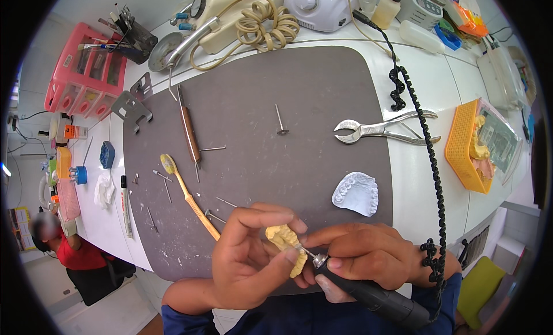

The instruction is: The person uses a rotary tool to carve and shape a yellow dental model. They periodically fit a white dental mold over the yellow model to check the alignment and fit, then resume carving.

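Note:
Low in the middle of the head view, my left hand (245,269) pinches a yellow plaster dental cast (280,236) between thumb and fingers. My right hand (374,255) is wrapped round a black rotary handpiece (377,300), whose metal tip meets or nearly meets the cast; contact is partly hidden by my fingers. A coiled black cord (431,162) runs from the handpiece up to the back. Right of centre on the grey mat (247,104) lies a white dental cast (356,195). Left of my hands is a yellow-handled brush (190,199), with several small burs around it.
Cutting pliers (377,129) lie across the mat's right edge, near a yellow basket (461,148). A wooden-handled tool (189,133) and a bur (281,125) lie farther back. Machines line the rear, including a white unit (319,6). A person in red (63,251) sits far left.

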`<action>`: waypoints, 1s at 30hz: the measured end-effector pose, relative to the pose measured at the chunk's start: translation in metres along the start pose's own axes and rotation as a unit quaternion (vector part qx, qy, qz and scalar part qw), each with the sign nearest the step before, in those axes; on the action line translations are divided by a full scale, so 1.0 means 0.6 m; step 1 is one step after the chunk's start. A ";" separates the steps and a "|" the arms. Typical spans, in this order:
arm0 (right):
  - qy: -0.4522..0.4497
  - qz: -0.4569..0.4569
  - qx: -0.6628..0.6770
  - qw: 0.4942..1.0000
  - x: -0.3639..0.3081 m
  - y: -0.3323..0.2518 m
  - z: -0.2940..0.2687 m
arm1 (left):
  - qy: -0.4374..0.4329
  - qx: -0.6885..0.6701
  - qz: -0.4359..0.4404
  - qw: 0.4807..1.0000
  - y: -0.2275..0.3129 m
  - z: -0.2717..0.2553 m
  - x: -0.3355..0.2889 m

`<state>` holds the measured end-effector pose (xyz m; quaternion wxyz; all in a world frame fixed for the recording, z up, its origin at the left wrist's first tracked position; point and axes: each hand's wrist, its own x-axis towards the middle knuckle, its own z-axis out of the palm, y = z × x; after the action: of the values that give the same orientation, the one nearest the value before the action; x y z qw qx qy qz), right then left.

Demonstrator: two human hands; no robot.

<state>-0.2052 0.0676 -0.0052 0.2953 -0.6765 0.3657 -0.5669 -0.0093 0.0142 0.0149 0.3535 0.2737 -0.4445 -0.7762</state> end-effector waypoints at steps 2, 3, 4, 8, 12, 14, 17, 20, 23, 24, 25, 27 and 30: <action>0.001 -0.002 0.001 1.000 0.000 0.001 0.000 | -0.006 0.011 0.012 1.000 -0.003 0.000 0.001; 0.003 -0.004 0.000 1.000 -0.001 0.001 0.000 | -0.009 0.020 0.019 1.000 -0.005 0.000 0.001; 0.004 -0.007 -0.001 1.000 0.000 0.001 0.001 | -0.011 0.028 0.026 0.999 -0.005 -0.001 0.001; -0.022 -0.009 0.000 1.000 0.001 0.002 -0.005 | -0.021 0.043 0.038 0.998 -0.007 -0.004 0.000; -0.024 -0.012 0.000 1.000 0.001 0.003 -0.004 | -0.020 0.054 0.039 0.998 -0.008 -0.005 -0.001; -0.025 -0.010 -0.004 1.000 0.001 0.002 -0.005 | -0.028 0.071 0.044 0.996 -0.007 -0.006 0.000; -0.027 -0.007 -0.005 1.000 0.001 0.000 -0.005 | -0.035 0.085 0.049 0.995 -0.007 -0.008 0.001; -0.017 -0.007 0.000 1.000 -0.004 0.002 -0.001 | -0.021 0.056 0.036 0.998 -0.004 -0.002 0.001; -0.018 -0.016 -0.006 1.000 -0.004 0.002 -0.003 | -0.016 0.080 0.010 0.997 0.006 0.002 0.001; -0.024 -0.019 -0.008 0.999 -0.003 0.003 -0.005 | -0.017 0.095 -0.001 0.995 0.009 0.002 0.001; -0.031 -0.023 -0.010 0.999 -0.002 0.004 -0.007 | -0.019 0.111 -0.012 0.994 0.012 0.001 0.002; -0.044 -0.032 -0.011 0.998 0.000 0.006 -0.011 | -0.027 0.117 -0.020 0.993 0.013 -0.002 0.003; -0.017 -0.033 -0.011 0.999 0.000 0.004 -0.003 | -0.023 0.115 -0.028 0.993 0.014 -0.001 0.002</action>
<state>-0.2071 0.0662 -0.0065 0.2751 -0.7013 0.3446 -0.5602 -0.0070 0.0100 0.0219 0.2876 0.3070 -0.5309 -0.7357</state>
